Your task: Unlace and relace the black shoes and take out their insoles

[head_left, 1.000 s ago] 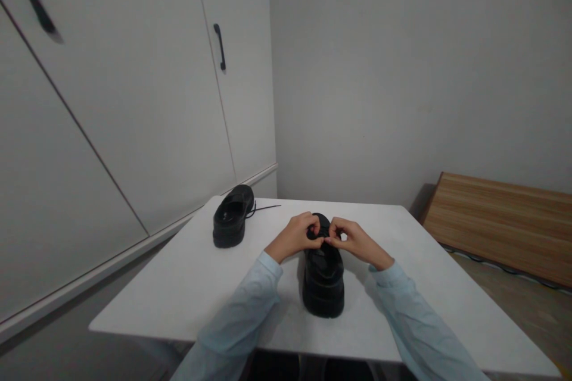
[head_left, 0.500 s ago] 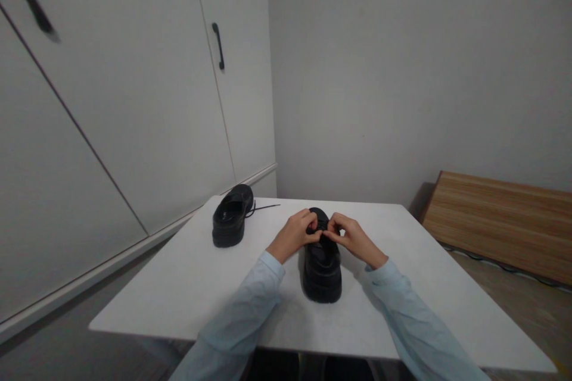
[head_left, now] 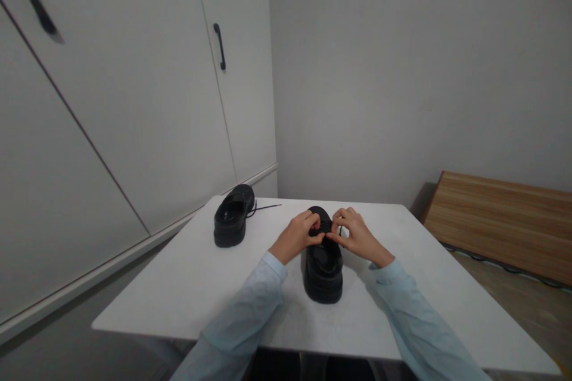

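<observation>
A black lace-up shoe (head_left: 323, 278) stands on the white table in front of me, its toe pointing away and its heel toward me. Over its lacing, my left hand (head_left: 298, 236) pinches a shoelace with thumb and forefinger. From the other side my right hand (head_left: 353, 233) also has fingertips closed on the lace, the two thumbs almost meeting above the tongue. A bit of dark lace shows by the right fingers; most of it is hidden. Farther left sits a second black shoe (head_left: 230, 229), with its loose shoelace (head_left: 268, 207) stretched to the right on the tabletop.
The white table (head_left: 187, 292) has its near edge just under my forearms. A white cabinet (head_left: 134, 101) with dark handles rises at the left, and a grey wall (head_left: 384, 83) stands behind. At the right is a wood-grain board (head_left: 500, 220).
My right hand has shifted slightly to the right and its upper fingers have lifted, showing a bit of lace. The left hand stays nearly in place. Both shoes stay where they were.
</observation>
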Demonstrator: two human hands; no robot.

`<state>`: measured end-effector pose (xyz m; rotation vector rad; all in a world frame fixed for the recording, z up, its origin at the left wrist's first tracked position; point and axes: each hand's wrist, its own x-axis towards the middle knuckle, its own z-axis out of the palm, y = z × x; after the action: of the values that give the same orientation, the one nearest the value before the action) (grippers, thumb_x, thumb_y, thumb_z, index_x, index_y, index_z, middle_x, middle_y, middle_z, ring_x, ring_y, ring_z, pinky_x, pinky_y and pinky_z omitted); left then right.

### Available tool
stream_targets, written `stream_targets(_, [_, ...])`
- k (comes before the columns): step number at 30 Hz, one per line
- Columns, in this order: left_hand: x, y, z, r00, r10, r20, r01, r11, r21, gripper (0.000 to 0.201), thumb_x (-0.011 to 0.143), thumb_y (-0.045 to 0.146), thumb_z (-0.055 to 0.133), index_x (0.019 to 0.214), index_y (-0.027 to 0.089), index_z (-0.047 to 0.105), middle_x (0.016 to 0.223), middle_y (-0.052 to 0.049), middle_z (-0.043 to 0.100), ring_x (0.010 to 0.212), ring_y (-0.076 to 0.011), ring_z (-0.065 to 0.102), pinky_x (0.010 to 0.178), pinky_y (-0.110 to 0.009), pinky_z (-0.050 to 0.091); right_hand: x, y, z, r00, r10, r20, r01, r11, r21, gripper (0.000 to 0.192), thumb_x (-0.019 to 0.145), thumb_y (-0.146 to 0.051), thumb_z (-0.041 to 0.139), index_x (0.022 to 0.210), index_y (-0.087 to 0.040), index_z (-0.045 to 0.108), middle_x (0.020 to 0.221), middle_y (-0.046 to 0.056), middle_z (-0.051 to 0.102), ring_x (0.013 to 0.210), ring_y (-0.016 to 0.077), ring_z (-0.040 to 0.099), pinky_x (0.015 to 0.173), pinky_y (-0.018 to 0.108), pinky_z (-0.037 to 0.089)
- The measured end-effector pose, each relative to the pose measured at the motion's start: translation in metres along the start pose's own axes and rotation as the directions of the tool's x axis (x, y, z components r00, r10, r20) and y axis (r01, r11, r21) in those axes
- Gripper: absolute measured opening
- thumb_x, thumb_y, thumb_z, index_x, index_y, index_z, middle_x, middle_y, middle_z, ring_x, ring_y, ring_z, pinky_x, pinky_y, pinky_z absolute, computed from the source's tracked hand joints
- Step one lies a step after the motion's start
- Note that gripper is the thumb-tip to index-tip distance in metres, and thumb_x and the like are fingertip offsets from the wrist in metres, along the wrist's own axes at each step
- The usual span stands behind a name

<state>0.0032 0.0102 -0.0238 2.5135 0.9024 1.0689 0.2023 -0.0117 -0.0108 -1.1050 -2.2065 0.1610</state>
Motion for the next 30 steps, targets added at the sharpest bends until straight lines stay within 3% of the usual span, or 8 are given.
stream_targets(2, [0.0, -0.001, -0.001, 1.0, 0.019, 0.004, -0.019, 1.0, 0.007, 0.015, 0.071, 0.016, 0.065, 0.074, 0.019, 0.05, 0.074, 0.001, 0.048, 0.07, -0.0153, 0.045, 0.064, -0.025, 0.033, -0.001, 0.001, -0.002, 0.999, 0.028, 0.037, -0.027, 1.0, -0.01, 0.021, 0.079, -0.036, 0.066, 0.066, -0.021, 0.06, 0.082, 0.005, 0.06, 0.083, 0.0214, 0.048, 0.076, 0.035, 0.033])
stream_targets(5, [0.001, -0.002, -0.004, 0.999, 0.037, 0.006, -0.038, 0.999, 0.008, 0.015, 0.072, 0.019, 0.066, 0.073, 0.019, 0.051, 0.074, 0.0, 0.049, 0.073, -0.0162, 0.046, 0.066, -0.026, 0.034, -0.001, 0.003, -0.004, 0.991, 0.065, 0.118, -0.081, 0.987, 0.135, 0.023, 0.081, -0.038, 0.063, 0.067, -0.02, 0.057, 0.071, 0.001, 0.059, 0.072, 0.0172, 0.047, 0.069, 0.031, 0.034])
stream_targets(10, [0.002, -0.007, -0.011, 0.995, -0.058, 0.08, 0.062, 0.997, -0.041, 0.023, 0.073, 0.034, 0.071, 0.076, 0.018, 0.055, 0.077, 0.001, 0.054, 0.074, -0.0151, 0.05, 0.068, -0.025, 0.037, -0.003, 0.005, -0.006, 0.946, 0.152, 0.285, -0.275, 0.841, 0.467, 0.029, 0.079, -0.045, 0.062, 0.075, -0.017, 0.054, 0.06, -0.003, 0.05, 0.056, 0.011, 0.044, 0.054, 0.024, 0.032])
stream_targets(14, [0.001, -0.014, -0.015, 0.986, -0.117, 0.119, 0.127, 0.989, -0.081, 0.023, 0.071, 0.033, 0.074, 0.078, 0.017, 0.06, 0.078, 0.001, 0.057, 0.073, -0.0135, 0.052, 0.068, -0.023, 0.039, -0.003, 0.003, -0.009, 0.889, 0.19, 0.416, -0.399, 0.768, 0.501, 0.032, 0.083, -0.046, 0.053, 0.075, -0.015, 0.056, 0.051, -0.005, 0.045, 0.048, 0.0089, 0.04, 0.05, 0.023, 0.029])
stream_targets(19, [0.0, -0.017, -0.022, 0.981, -0.134, 0.137, 0.146, 0.986, -0.083, 0.015, 0.072, 0.027, 0.073, 0.078, 0.017, 0.064, 0.078, 0.0, 0.06, 0.073, -0.0134, 0.054, 0.069, -0.023, 0.04, -0.003, -0.004, -0.012, 0.832, 0.202, 0.516, -0.508, 0.651, 0.564, 0.022, 0.079, -0.03, 0.049, 0.074, -0.013, 0.062, 0.046, -0.006, 0.042, 0.043, 0.0072, 0.034, 0.045, 0.022, 0.022])
stream_targets(22, [0.0, -0.018, -0.027, 0.985, -0.119, 0.125, 0.121, 0.993, -0.01, 0.013, 0.071, 0.027, 0.074, 0.076, 0.018, 0.067, 0.08, -0.001, 0.063, 0.079, -0.0157, 0.055, 0.074, -0.026, 0.039, -0.004, -0.006, -0.013, 0.825, 0.156, 0.543, -0.512, 0.613, 0.602, 0.023, 0.077, -0.028, 0.051, 0.077, -0.011, 0.066, 0.045, -0.006, 0.042, 0.042, 0.0068, 0.033, 0.045, 0.022, 0.021])
stream_targets(25, [0.0, -0.02, -0.029, 0.987, -0.111, 0.118, 0.101, 0.991, 0.084, 0.01, 0.069, 0.026, 0.076, 0.075, 0.02, 0.071, 0.083, -0.003, 0.064, 0.083, -0.0179, 0.054, 0.08, -0.029, 0.037, -0.004, -0.006, -0.013, 0.838, 0.12, 0.532, -0.478, 0.631, 0.611, 0.031, 0.081, -0.035, 0.053, 0.089, -0.01, 0.069, 0.045, -0.006, 0.044, 0.042, 0.0066, 0.033, 0.045, 0.022, 0.02])
stream_targets(30, [0.0, -0.02, -0.031, 0.984, -0.127, 0.128, 0.113, 0.987, 0.113, 0.009, 0.068, 0.025, 0.076, 0.075, 0.02, 0.072, 0.086, -0.003, 0.065, 0.085, -0.019, 0.053, 0.081, -0.03, 0.037, -0.003, -0.01, -0.011, 0.871, 0.208, 0.445, -0.465, 0.64, 0.612, 0.043, 0.079, -0.042, 0.059, 0.107, -0.01, 0.069, 0.048, -0.005, 0.048, 0.044, 0.0062, 0.033, 0.045, 0.022, 0.017])
